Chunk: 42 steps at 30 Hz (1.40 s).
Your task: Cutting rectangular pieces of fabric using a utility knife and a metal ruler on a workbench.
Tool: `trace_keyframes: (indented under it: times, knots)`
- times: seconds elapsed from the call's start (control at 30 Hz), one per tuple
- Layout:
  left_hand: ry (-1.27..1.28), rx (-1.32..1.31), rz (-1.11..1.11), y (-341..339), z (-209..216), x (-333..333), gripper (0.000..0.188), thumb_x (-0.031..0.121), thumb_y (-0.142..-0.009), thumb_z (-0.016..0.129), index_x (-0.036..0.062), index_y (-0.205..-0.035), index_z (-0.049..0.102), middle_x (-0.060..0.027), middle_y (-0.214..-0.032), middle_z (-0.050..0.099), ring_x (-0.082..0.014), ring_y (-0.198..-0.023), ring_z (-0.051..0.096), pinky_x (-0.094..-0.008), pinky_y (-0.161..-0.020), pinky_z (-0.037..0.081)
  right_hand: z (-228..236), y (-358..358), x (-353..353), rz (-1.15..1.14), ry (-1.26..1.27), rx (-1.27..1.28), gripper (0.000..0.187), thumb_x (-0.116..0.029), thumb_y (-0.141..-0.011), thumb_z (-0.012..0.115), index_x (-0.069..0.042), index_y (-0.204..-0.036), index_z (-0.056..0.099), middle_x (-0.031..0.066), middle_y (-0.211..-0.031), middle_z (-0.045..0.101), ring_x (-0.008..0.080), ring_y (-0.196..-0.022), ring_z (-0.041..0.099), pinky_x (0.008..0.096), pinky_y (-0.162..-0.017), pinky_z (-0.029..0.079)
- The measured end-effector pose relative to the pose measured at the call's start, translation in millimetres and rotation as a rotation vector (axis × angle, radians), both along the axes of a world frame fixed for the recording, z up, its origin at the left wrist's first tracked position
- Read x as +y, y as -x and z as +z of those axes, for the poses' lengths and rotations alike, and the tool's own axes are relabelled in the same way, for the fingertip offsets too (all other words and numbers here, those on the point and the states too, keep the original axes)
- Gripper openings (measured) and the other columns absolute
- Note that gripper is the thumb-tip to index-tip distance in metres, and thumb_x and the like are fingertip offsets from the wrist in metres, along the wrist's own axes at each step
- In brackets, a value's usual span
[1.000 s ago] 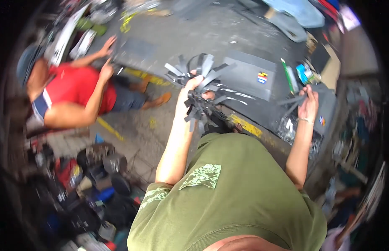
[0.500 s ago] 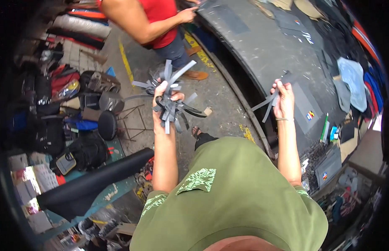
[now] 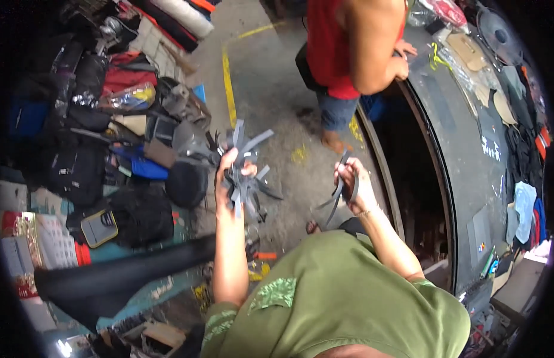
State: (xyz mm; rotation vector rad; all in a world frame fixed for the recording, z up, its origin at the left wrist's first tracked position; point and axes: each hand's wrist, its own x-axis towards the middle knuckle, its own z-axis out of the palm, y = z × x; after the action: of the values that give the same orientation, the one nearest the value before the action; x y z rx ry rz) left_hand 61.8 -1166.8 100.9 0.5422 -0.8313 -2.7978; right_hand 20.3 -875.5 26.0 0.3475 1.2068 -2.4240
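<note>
My left hand (image 3: pixel 225 179) is closed around a loose bundle of grey and black strips (image 3: pixel 246 190), whose ends stick out on all sides. My right hand (image 3: pixel 361 190), raised to the right of it, pinches a few more dark strips (image 3: pixel 335 196) that hang below the fingers. Both hands are in the air over the floor, apart from each other. What the strips are made of, I cannot tell; they look flat and flexible.
A person in a red top (image 3: pixel 330 53) stands ahead, hands at the long dark worktable (image 3: pixel 462 155) on the right. To the left lie piled bags (image 3: pixel 128 221) and a black roll of material (image 3: pixel 128 268). A yellow line (image 3: pixel 228 83) marks the floor (image 3: pixel 277 119).
My view has turned left. My right hand has come away from the worktable with its strips, closer to my left hand. The person in red now appears farther right.
</note>
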Motion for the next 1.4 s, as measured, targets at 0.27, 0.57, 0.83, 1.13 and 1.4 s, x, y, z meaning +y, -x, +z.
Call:
trace_keyframes:
  times: [0.27, 0.57, 0.83, 1.13, 1.4]
  knots:
    - [-0.222, -0.11, 0.113, 67.0, -28.2, -114.5, 0.024, 0.02, -0.09, 0.072, 0.0028, -0.095, 0.056, -0.0131, -0.079, 0.057, -0.018, -0.056, 0.052, -0.0274, -0.052, 0.046, -7.5, 61.2, -93.8, 0.132, -0.01, 0.104, 0.018, -0.006, -0.092, 0.07, -0.01, -0.103, 0.057, 0.0039, -0.096, 0.066, 0.0128, -0.082, 0.063, 0.0254, -0.073, 0.05]
    - [-0.499, 0.198, 0.132, 155.9, -35.7, -219.3, 0.02, 0.014, -0.093, 0.067, 0.0008, -0.102, 0.055, -0.0108, -0.081, 0.054, -0.0193, -0.072, 0.053, -0.0301, -0.058, 0.046, -33.1, 254.7, -258.0, 0.111, 0.087, 0.145, 0.023, -0.001, -0.091, 0.069, -0.006, -0.107, 0.053, 0.0042, -0.094, 0.062, 0.0171, -0.082, 0.064, 0.0301, -0.077, 0.053]
    - [-0.393, 0.047, 0.192, 258.2, -16.6, -343.2, 0.02, 0.019, -0.096, 0.065, 0.0054, -0.088, 0.053, -0.0065, -0.075, 0.052, -0.0173, -0.068, 0.052, -0.0283, -0.053, 0.044, 10.6, 392.8, -413.9, 0.267, 0.008, 0.244, 0.009, 0.001, -0.094, 0.06, -0.006, -0.097, 0.056, 0.0001, -0.081, 0.059, 0.01, -0.08, 0.058, 0.025, -0.073, 0.046]
    - [-0.171, -0.059, -0.034, 509.5, -50.7, -485.9, 0.021, 0.026, -0.091, 0.07, 0.0115, -0.091, 0.055, -0.0034, -0.07, 0.049, -0.017, -0.059, 0.046, -0.027, -0.049, 0.041, -25.4, 565.1, -482.1, 0.156, -0.23, 0.334, 0.011, -0.01, -0.094, 0.067, -0.007, -0.098, 0.057, 0.0008, -0.085, 0.06, 0.0117, -0.08, 0.059, 0.0261, -0.074, 0.048]
    - [-0.024, -0.12, -0.403, 798.7, -17.8, -469.4, 0.018, 0.016, -0.09, 0.071, 0.0126, -0.1, 0.057, -0.0024, -0.076, 0.051, -0.0149, -0.063, 0.048, -0.0274, -0.055, 0.043, -31.4, 671.5, -444.1, -0.363, -0.265, 0.147, 0.012, -0.008, -0.091, 0.067, -0.006, -0.097, 0.057, 0.0019, -0.082, 0.059, 0.012, -0.075, 0.057, 0.0278, -0.071, 0.047]
